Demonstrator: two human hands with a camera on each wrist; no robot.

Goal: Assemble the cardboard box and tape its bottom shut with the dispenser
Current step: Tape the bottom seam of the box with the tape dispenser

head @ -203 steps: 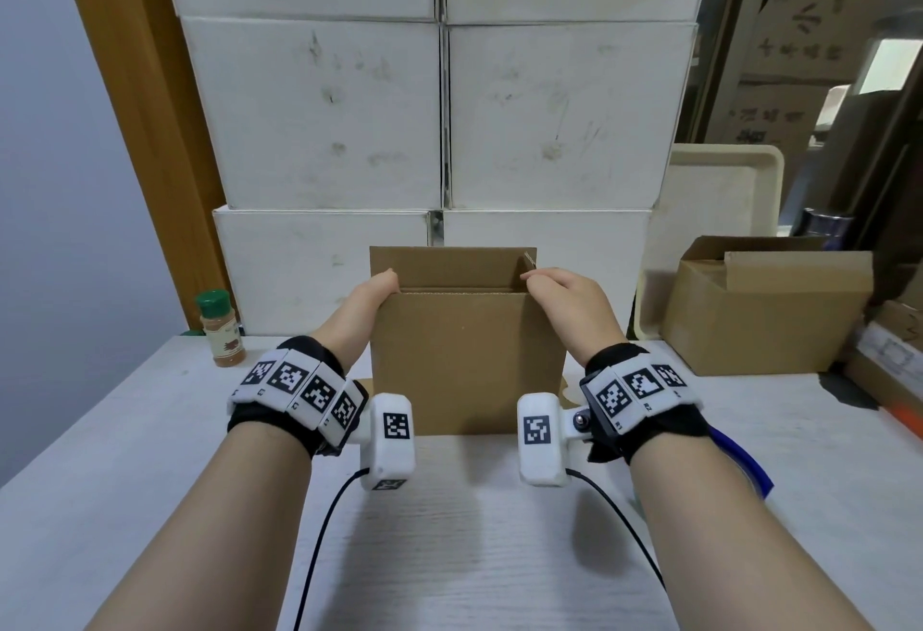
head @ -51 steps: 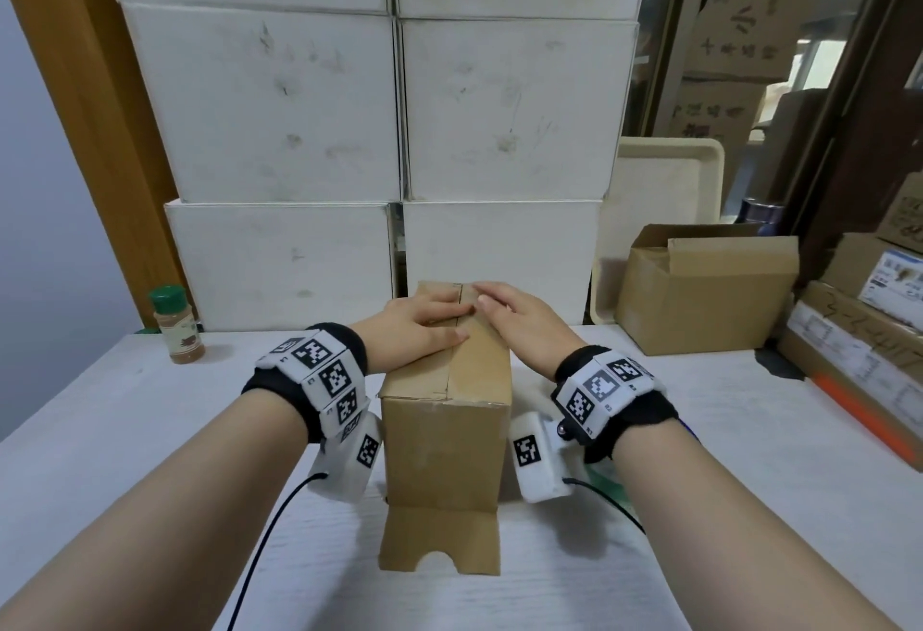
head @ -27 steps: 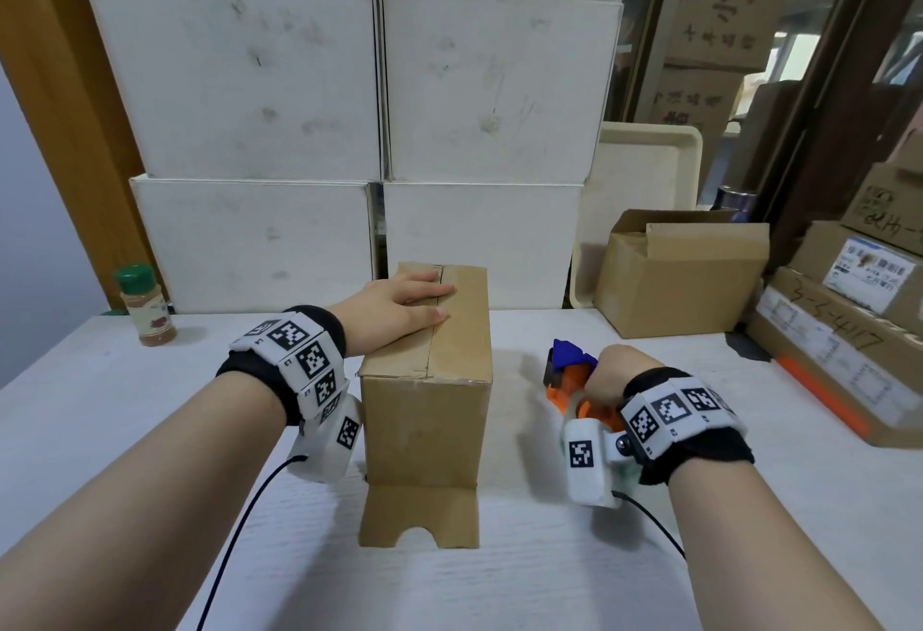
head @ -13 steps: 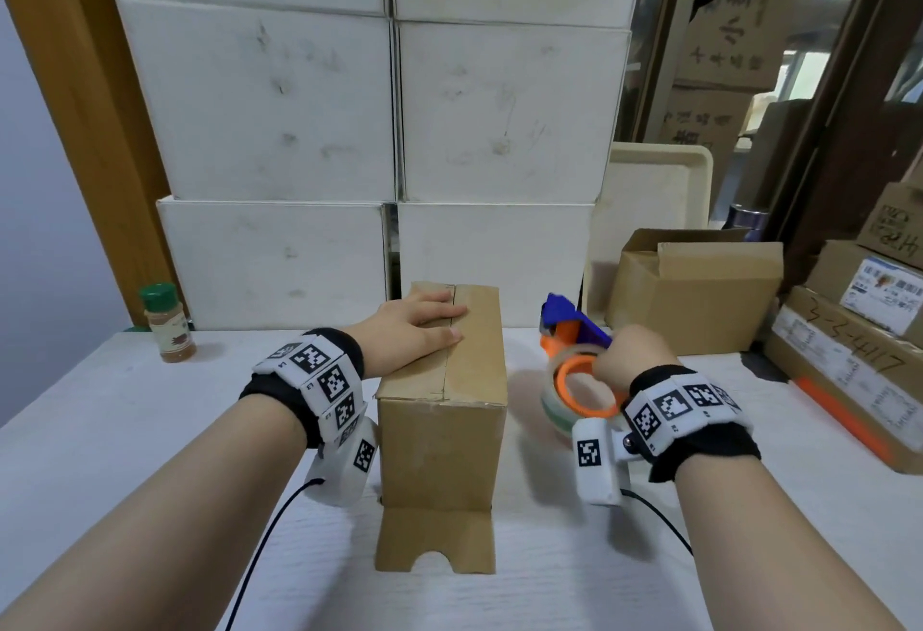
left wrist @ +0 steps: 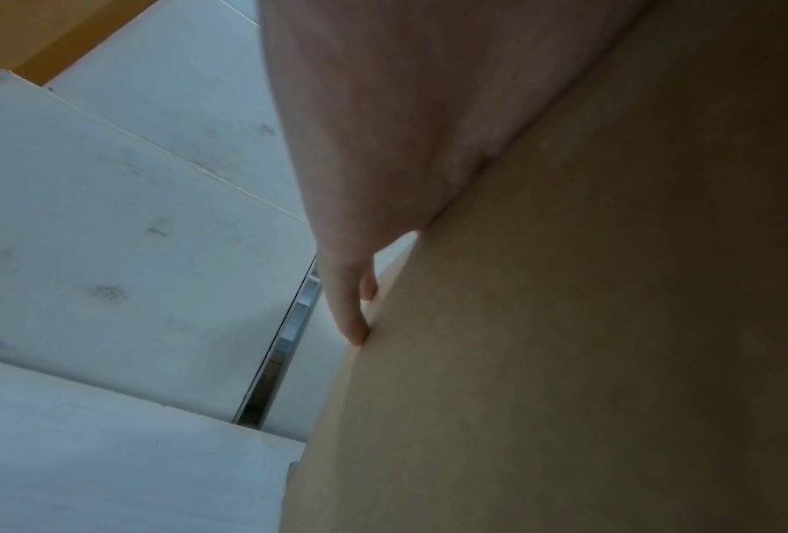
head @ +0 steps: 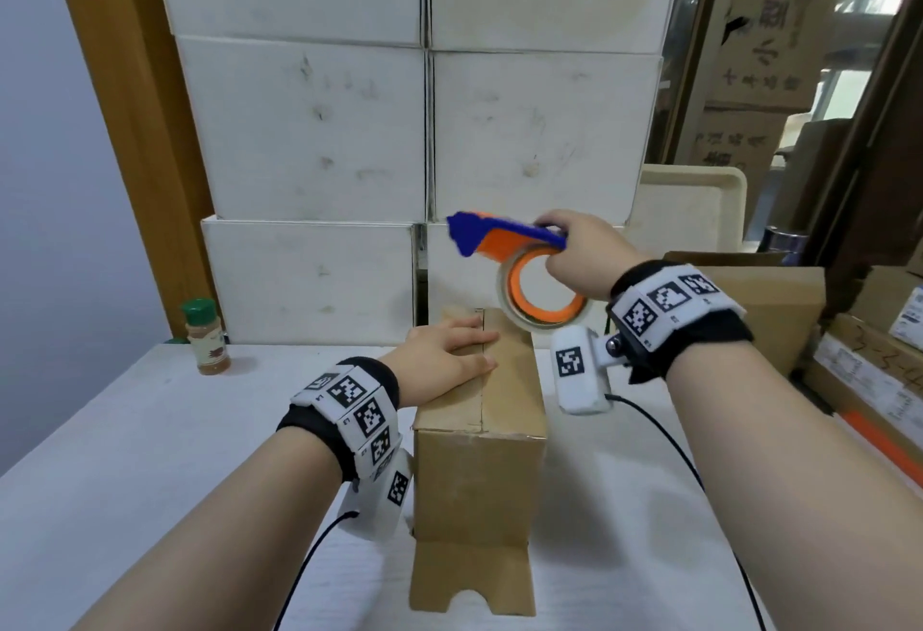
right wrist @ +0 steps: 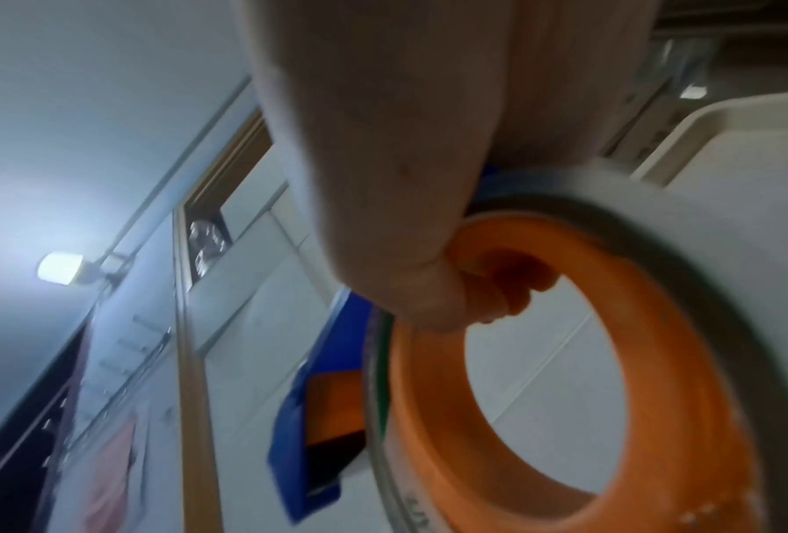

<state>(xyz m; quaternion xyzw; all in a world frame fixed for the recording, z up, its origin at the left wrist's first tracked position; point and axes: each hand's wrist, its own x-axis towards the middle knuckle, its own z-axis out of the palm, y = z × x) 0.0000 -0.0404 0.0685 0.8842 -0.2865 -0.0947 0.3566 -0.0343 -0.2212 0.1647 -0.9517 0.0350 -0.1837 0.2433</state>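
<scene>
The cardboard box (head: 478, 435) stands upturned mid-table, nearer the front edge. The left hand (head: 446, 358) lies flat, fingers straight, pressing the folded bottom flaps together so the seam stays shut. The right hand (head: 582, 258), fingers curled through the orange core, holds the tape dispenser (head: 519, 275) above the box's far end, probably ready to lay tape.

A spice jar (head: 206, 336) with a green lid stands on the white table (head: 125, 455) at far left. White boxes (head: 309, 130) are stacked behind it. An open carton (head: 779, 310) sits at right, a cream tray (head: 699, 200) upright behind it, and more cartons (head: 869, 380) at the right edge.
</scene>
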